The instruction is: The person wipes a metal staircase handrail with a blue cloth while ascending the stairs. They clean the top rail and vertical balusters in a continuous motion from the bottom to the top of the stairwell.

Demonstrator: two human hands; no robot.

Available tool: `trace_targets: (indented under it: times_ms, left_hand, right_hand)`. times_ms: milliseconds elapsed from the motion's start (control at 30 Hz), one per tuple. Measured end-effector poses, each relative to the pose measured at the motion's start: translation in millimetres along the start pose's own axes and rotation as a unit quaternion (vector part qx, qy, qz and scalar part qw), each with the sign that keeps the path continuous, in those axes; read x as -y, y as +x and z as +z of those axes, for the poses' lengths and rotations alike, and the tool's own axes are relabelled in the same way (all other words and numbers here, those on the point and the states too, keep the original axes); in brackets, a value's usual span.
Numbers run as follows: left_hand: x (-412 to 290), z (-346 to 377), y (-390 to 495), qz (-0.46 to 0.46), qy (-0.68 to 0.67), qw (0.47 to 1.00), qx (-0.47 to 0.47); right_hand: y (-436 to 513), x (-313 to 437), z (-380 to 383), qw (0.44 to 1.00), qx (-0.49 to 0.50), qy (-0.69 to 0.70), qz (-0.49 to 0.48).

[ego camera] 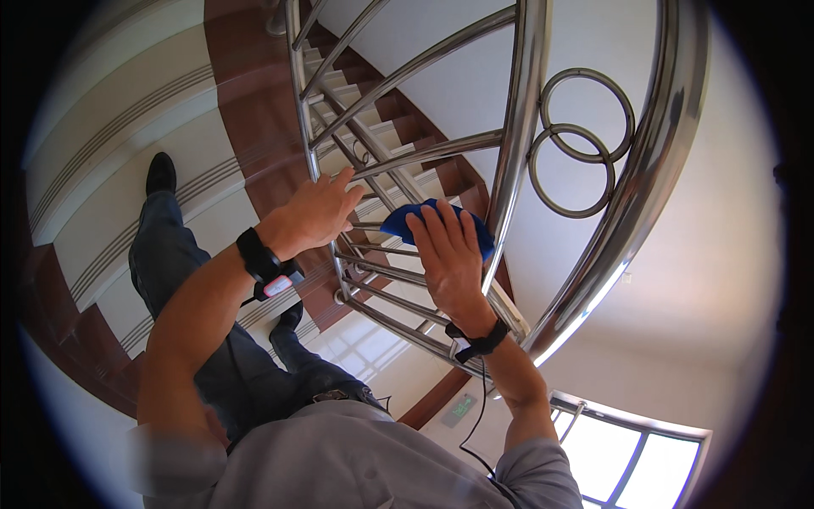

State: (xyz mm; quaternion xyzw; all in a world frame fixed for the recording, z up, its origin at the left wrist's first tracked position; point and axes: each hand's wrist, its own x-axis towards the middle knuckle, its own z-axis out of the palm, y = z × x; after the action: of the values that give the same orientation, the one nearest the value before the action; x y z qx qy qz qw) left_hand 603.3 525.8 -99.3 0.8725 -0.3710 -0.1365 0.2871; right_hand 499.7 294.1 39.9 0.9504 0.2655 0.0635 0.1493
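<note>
A folded blue cloth [399, 223] lies under the fingers of my right hand [450, 267], which holds it against the steel bars of a stair railing. My fingers stretch over the cloth, side by side, and hide part of it and the bar beneath. My left hand [318, 210] is beside the lower rail [299, 95], fingers apart and nothing in it. Its fingertips are close to a slanting baluster [439, 149]; whether they touch it I cannot tell. Each wrist wears a black strap, and a small device [278, 286] hangs at the left one.
Two interlocked metal rings [582, 143] join the upper rail [518, 114] to the thick handrail [674, 108]. Pale steps [127, 146] with grooved edges and a red-brown border [245, 95] run under my feet. Another flight [388, 137] shows through the bars. A black cable [474, 432] hangs near my right arm.
</note>
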Motion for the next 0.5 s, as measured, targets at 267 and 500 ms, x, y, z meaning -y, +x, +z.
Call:
trace_targets:
  times_ms: [267, 500]
  left_hand:
    - [7, 0, 1, -0.02, 0.032, 0.997, 0.067]
    - [15, -2, -7, -0.054, 0.043, 0.991, 0.119]
  right_hand:
    - [65, -24, -44, 0.956, -0.272, -0.068, 0.082]
    - [97, -19, -3, 0.976, 0.025, -0.203, 0.071]
